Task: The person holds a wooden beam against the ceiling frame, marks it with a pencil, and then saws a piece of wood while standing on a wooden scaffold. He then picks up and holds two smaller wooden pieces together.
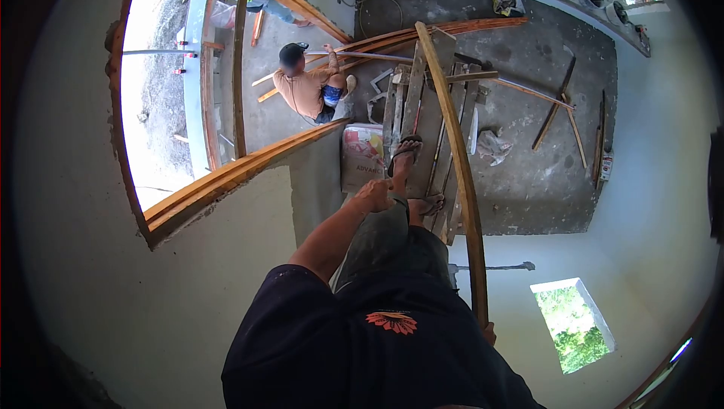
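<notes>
A long wooden beam (452, 134) slants from beside my right hip up across the plank platform. At its lower end my right hand (490, 333) is closed around it, mostly hidden by the beam and my shirt. My left hand (372, 196) is over my raised left knee, fingers curled against the edge of the grey shorts (373, 239); anything in them is too small to make out. Both my feet, in sandals (403, 154), rest on the worn planks (441, 153) of the platform.
A co-worker (302, 81) crouches near the window opening beside long timbers (460, 26). Another person (260, 2) is partly visible outside. A box (363, 160) stands left of the platform. Wood strips (554, 119) and a plastic bag (494, 145) lie on the concrete floor.
</notes>
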A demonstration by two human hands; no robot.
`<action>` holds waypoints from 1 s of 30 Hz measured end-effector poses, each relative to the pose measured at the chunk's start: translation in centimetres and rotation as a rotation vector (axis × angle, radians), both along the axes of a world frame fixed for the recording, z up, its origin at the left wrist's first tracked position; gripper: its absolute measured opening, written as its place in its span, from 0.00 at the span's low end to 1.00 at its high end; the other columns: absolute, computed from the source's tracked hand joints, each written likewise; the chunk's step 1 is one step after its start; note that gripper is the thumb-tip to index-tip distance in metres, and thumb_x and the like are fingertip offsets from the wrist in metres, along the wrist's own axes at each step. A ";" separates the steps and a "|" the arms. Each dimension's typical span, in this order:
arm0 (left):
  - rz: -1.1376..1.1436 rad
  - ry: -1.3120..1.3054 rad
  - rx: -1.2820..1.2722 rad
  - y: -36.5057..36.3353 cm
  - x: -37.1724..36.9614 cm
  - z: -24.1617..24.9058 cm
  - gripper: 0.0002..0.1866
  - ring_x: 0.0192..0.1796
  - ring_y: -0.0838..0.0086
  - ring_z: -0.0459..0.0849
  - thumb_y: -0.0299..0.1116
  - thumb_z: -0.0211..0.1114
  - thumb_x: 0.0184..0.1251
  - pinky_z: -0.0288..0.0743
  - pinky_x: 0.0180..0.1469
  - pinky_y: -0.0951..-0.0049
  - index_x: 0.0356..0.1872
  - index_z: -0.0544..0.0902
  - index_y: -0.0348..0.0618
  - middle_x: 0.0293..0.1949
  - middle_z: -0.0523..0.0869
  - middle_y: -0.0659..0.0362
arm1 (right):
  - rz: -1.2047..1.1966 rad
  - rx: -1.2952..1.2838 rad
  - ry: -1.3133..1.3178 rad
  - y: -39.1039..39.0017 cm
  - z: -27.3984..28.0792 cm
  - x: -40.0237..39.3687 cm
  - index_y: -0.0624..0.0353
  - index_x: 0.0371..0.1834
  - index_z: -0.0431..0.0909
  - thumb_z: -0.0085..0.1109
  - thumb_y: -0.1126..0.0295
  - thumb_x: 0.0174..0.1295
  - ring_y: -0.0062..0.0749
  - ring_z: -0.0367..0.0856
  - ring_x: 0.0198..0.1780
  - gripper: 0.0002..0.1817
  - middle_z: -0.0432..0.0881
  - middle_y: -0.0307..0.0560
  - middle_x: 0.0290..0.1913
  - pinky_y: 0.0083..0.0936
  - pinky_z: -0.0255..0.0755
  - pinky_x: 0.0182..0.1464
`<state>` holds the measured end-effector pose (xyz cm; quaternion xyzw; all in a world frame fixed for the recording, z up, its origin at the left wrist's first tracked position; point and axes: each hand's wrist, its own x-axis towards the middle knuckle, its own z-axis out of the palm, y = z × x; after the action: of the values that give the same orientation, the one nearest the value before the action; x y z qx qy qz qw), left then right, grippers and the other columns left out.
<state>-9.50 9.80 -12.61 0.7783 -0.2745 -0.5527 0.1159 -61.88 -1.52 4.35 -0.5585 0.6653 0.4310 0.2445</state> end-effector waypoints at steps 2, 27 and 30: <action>-0.007 0.012 0.002 0.1 0.0 -0.1 0.28 0.53 0.53 0.83 0.39 0.70 0.51 0.74 0.57 0.60 0.54 0.79 0.37 0.47 0.85 0.44 | 0.008 0.028 -0.010 0.0 -0.2 -0.7 0.64 0.48 0.66 0.76 0.54 0.36 0.64 0.81 0.48 0.39 0.81 0.69 0.43 0.48 0.76 0.52; 0.047 0.038 0.032 1.3 -0.7 -0.7 0.30 0.54 0.54 0.83 0.39 0.71 0.49 0.75 0.57 0.59 0.57 0.78 0.40 0.47 0.86 0.47 | 0.075 0.212 -0.054 -1.8 -1.3 -2.8 0.65 0.50 0.73 0.73 0.48 0.45 0.57 0.81 0.52 0.36 0.82 0.63 0.47 0.44 0.73 0.54; 0.068 0.069 0.049 1.4 -0.5 -0.2 0.29 0.56 0.53 0.81 0.39 0.71 0.50 0.73 0.59 0.59 0.56 0.78 0.42 0.51 0.84 0.46 | 0.082 0.217 -0.077 -2.1 -1.4 -3.5 0.65 0.51 0.73 0.71 0.48 0.47 0.54 0.81 0.52 0.35 0.82 0.62 0.47 0.43 0.74 0.53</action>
<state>-10.00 11.22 -12.82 0.7702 -0.2301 -0.5816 0.1247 -65.34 -3.60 2.95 -0.5715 0.5813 0.4884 0.3113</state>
